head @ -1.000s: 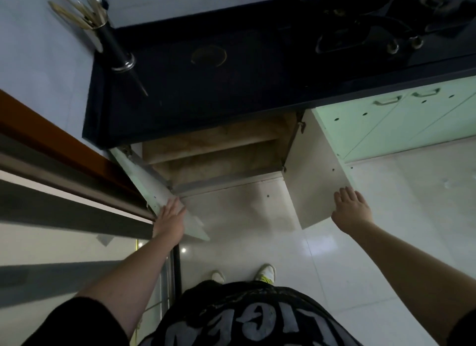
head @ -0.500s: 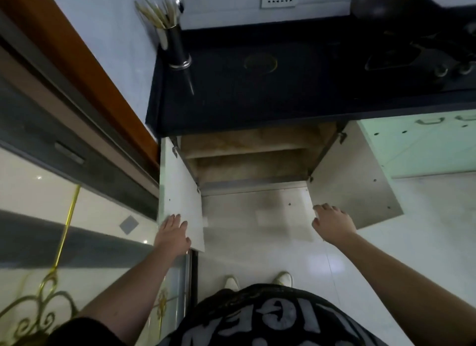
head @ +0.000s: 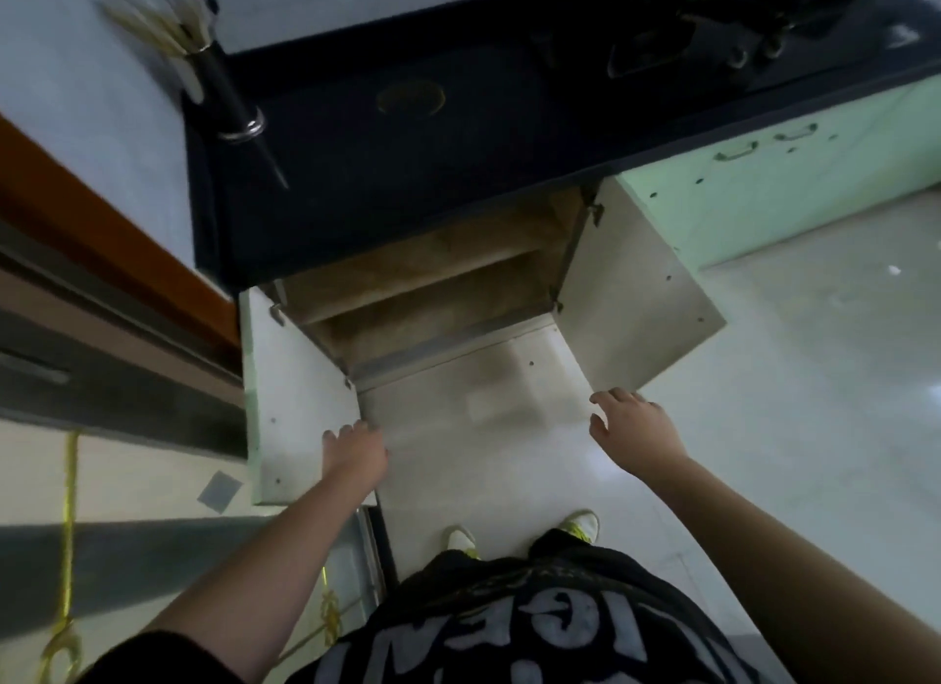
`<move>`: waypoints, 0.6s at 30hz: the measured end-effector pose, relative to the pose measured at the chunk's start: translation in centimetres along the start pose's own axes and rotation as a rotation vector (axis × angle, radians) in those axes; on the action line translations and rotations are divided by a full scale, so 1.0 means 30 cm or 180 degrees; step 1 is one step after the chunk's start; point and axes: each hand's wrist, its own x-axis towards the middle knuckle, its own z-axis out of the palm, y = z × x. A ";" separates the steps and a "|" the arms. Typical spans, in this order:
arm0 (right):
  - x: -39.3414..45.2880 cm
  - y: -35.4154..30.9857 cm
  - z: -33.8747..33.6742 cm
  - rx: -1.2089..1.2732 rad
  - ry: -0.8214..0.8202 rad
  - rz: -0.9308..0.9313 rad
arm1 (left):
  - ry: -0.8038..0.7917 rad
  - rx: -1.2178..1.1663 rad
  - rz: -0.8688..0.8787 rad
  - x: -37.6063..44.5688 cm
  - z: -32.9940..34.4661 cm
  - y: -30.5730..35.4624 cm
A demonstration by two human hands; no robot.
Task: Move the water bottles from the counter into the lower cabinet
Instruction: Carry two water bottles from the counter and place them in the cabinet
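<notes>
While both doors (head: 298, 378) gape, hands (head: 355, 457) flank cabinet (head: 433, 296).

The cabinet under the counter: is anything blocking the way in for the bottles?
Nothing visible does. Both doors, the left door and the right door, are swung open, and the cabinet shelves look bare. No bottles are in view on the counter.

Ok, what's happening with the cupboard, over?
Left hand on left door, right hand by right door. Lower cabinet open. No bottles in sight.
</notes>
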 end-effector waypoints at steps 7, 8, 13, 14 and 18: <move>-0.126 0.264 -0.017 0.0229 0.0206 0.0618 | 0.0503 -0.0207 0.1158 0.037 -0.251 0.490; -0.143 0.310 -0.021 0.0278 0.0217 0.0710 | 0.0583 -0.0149 0.1353 0.034 -0.283 0.569; -0.235 0.566 -0.052 0.0474 0.0365 0.1100 | 0.0815 0.0008 0.2213 -0.018 -0.448 0.989; -0.257 0.623 -0.057 0.0464 0.0353 0.1179 | 0.0890 0.0050 0.2366 -0.036 -0.475 1.076; -0.340 0.811 -0.063 0.0531 0.0433 0.1662 | 0.1261 0.0132 0.3049 -0.109 -0.564 1.376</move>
